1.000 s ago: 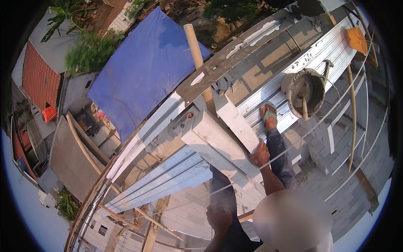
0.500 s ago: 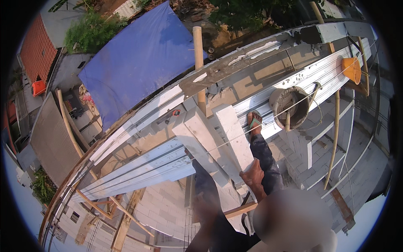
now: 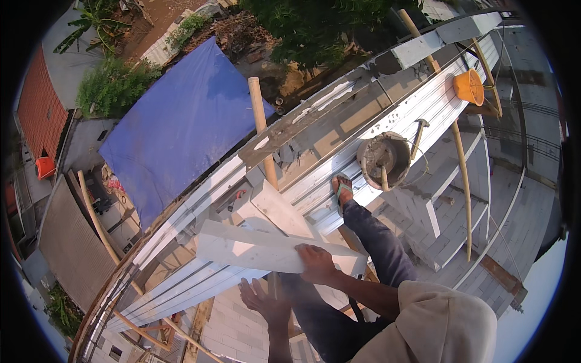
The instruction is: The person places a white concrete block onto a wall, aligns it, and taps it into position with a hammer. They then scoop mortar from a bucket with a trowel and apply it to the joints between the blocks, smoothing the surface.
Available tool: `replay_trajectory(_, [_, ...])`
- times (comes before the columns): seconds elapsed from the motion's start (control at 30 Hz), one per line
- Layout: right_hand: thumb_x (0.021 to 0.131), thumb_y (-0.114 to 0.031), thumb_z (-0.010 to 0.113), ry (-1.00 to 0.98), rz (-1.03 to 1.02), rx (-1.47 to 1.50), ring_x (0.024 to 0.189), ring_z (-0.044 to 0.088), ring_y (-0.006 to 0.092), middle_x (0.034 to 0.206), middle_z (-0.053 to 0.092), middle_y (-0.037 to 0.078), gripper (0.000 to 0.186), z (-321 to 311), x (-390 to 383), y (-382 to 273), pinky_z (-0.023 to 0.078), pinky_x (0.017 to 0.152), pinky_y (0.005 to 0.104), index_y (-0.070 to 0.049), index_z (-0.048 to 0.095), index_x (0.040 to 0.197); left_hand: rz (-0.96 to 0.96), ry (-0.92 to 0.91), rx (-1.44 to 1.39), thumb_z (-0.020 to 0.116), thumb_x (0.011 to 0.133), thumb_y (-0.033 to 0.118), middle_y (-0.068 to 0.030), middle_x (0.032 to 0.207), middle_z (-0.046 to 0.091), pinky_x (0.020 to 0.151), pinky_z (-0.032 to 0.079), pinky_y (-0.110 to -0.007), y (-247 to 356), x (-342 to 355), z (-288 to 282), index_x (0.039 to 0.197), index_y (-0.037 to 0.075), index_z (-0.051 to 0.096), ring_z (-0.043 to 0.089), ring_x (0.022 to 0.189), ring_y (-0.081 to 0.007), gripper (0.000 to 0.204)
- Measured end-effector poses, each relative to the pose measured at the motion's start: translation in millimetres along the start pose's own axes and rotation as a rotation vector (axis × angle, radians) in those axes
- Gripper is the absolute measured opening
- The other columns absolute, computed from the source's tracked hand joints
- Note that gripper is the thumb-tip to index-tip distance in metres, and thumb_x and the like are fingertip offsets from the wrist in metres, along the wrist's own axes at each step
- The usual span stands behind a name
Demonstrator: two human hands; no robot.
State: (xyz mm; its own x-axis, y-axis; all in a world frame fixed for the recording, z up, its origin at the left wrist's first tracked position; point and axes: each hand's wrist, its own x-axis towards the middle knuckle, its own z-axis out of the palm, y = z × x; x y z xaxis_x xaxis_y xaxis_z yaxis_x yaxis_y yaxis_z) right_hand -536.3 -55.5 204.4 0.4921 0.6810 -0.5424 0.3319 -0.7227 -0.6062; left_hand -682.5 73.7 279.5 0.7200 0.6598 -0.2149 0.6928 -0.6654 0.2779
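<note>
A long white lightweight concrete block (image 3: pixel 239 245) lies slantwise before me, its left end over the ribbed metal sheet (image 3: pixel 181 290). My right hand (image 3: pixel 318 264) grips its upper side, fingers bent over the edge. Below the block's lower edge, my left hand (image 3: pixel 263 300) has its fingers spread and holds nothing; whether its fingertips touch the block I cannot tell. Just beyond lies another pale block (image 3: pixel 275 206), partly covered by the first.
A mortar-smeared bucket (image 3: pixel 399 158) with a handle sticking out stands near my sandalled foot (image 3: pixel 343 190). Past it are a hammer (image 3: pixel 416 142) and an orange bucket (image 3: pixel 469 86). An upright bamboo pole (image 3: pixel 258 115) rises by the mortar-topped wall (image 3: pixel 290 127). Outside hangs a blue tarp (image 3: pixel 181 127).
The block under my right hand has swung from steeply slanted to nearly crosswise, its far end moving left. My left hand has come up beside it. The view has shifted.
</note>
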Motion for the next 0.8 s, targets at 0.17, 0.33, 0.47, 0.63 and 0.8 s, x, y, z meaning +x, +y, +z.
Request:
replay_trajectory(0.17, [0.067, -0.016, 0.081, -0.121, -0.335, -0.223, 0.097, 0.071, 0.0374, 0.115, 0.064, 0.017, 0.071, -13.2, 40.9, -22.2, 0.056, 0.081, 0.0466, -0.003, 0.053, 0.131, 0.013, -0.126, 0.328, 0.080, 0.087, 0.027, -0.0255, 0.167, 0.025, 0.123, 0.014, -0.071, -33.9, 31.5, -42.2, 0.161, 0.006, 0.024, 0.019, 0.157, -0.0486, 0.095])
replay_trajectory(0.33, [0.060, -0.017, 0.086, -0.224, -0.640, -0.435, 0.082, 0.074, 0.0329, 0.102, 0.068, 0.015, 0.071, -76.4, 80.9, -42.6, 0.057, 0.069, 0.0431, -0.002, 0.058, 0.123, 0.099, -0.308, 0.342, 0.085, 0.077, 0.020, -0.0235, 0.156, 0.042, 0.125, 0.015, -0.068, -76.0, 76.1, -63.6, 0.157, 0.005, 0.035, 0.032, 0.153, -0.0435, 0.095])
replay_trajectory(0.47, [0.057, -0.017, 0.088, -0.193, -0.758, -0.563, 0.083, 0.076, 0.0318, 0.097, 0.071, 0.015, 0.068, -126.7, 116.2, -43.1, 0.060, 0.070, 0.0436, 0.000, 0.062, 0.117, 0.179, -0.345, 0.013, 0.088, 0.071, 0.021, -0.0183, 0.124, 0.056, 0.112, 0.035, -0.059, -81.0, 98.7, -51.3, 0.137, 0.003, 0.048, 0.053, 0.126, -0.0421, 0.078])
replay_trajectory(0.63, [0.061, -0.020, 0.089, -0.274, -0.782, -0.752, 0.087, 0.077, 0.0278, 0.096, 0.074, 0.012, 0.061, -220.4, 169.6, -54.1, 0.062, 0.073, 0.0413, 0.000, 0.065, 0.113, 0.166, -0.171, -0.003, 0.094, 0.065, 0.021, -0.0183, 0.118, 0.058, 0.103, 0.041, -0.057, -33.7, 154.6, -29.3, 0.131, 0.003, 0.050, 0.056, 0.116, -0.0419, 0.081])
replay_trajectory(0.8, [0.065, -0.024, 0.090, -0.039, -0.792, -0.856, 0.089, 0.077, 0.0279, 0.091, 0.076, 0.005, 0.059, -264.1, 240.9, -20.9, 0.062, 0.072, 0.0427, -0.007, 0.066, 0.117, 0.153, -0.098, -0.010, 0.097, 0.062, 0.022, -0.0205, 0.125, 0.060, 0.107, 0.040, -0.056, 21.7, 240.5, -18.7, 0.136, 0.001, 0.052, 0.056, 0.121, -0.0424, 0.089])
